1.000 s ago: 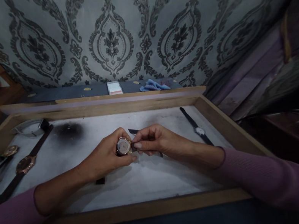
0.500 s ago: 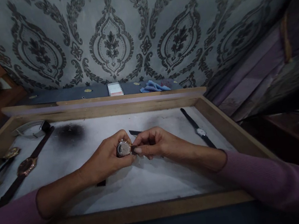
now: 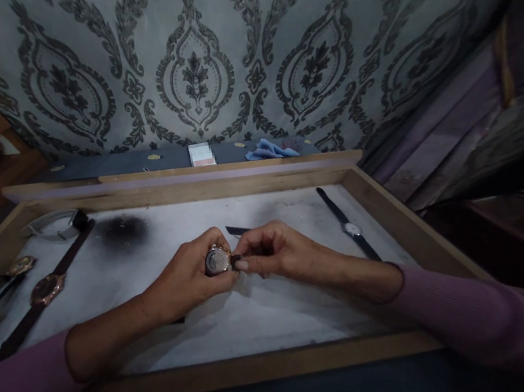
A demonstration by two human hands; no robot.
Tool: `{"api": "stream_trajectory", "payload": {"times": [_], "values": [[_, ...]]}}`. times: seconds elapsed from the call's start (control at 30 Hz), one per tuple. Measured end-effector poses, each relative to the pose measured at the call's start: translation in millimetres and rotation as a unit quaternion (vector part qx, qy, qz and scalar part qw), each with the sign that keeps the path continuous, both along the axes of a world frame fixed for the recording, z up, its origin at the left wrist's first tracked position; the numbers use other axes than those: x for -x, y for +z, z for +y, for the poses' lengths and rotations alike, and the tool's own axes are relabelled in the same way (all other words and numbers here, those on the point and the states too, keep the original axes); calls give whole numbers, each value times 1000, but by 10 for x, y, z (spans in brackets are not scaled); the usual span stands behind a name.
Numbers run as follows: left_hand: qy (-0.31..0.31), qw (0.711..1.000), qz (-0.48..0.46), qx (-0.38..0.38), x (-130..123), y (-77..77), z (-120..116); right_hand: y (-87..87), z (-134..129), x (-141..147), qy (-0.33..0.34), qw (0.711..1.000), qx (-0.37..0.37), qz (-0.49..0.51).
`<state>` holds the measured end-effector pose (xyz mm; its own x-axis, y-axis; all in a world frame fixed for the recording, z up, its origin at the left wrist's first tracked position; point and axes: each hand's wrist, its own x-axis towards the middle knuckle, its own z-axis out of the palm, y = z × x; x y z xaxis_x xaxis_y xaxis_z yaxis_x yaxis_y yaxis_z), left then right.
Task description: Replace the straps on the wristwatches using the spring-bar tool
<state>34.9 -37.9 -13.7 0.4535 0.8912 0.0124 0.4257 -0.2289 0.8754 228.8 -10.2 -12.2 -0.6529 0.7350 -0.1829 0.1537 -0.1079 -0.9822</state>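
Observation:
A round metal watch case (image 3: 217, 260) is held near the middle, its silvery disc facing me. My left hand (image 3: 188, 270) is closed around it, thumb below and fingers above. At the case's right edge, my right hand (image 3: 276, 247) pinches a small dark piece (image 3: 237, 260), which looks like a strap end. Behind the right fingers a thin dark strip (image 3: 236, 230) sticks out; what it belongs to is hidden. Under my left wrist shows a bit of another dark object.
The wooden tray (image 3: 252, 368) has a white floor. A brown-strapped watch (image 3: 48, 289), a gold watch (image 3: 19, 266) and a pale-strapped one (image 3: 57, 225) lie left; a black-strapped watch (image 3: 352, 229) lies right. Beyond the back rim are a blue cloth (image 3: 271, 149) and a small box (image 3: 202, 154).
Both hands stay at the same place with the watch case. The case has turned slightly in my left hand, and my right hand has shifted only a little.

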Motion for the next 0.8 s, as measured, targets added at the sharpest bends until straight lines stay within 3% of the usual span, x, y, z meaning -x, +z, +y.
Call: {"api": "stream_trajectory", "payload": {"times": [0.57, 0.8], "values": [[-2, 1000, 15, -10, 16, 2, -23, -47, -42, 5, -10, 1000, -8, 16], [-12, 1000, 18, -22, 11, -2, -3, 23, -43, 15, 1, 1000, 13, 19]]}}
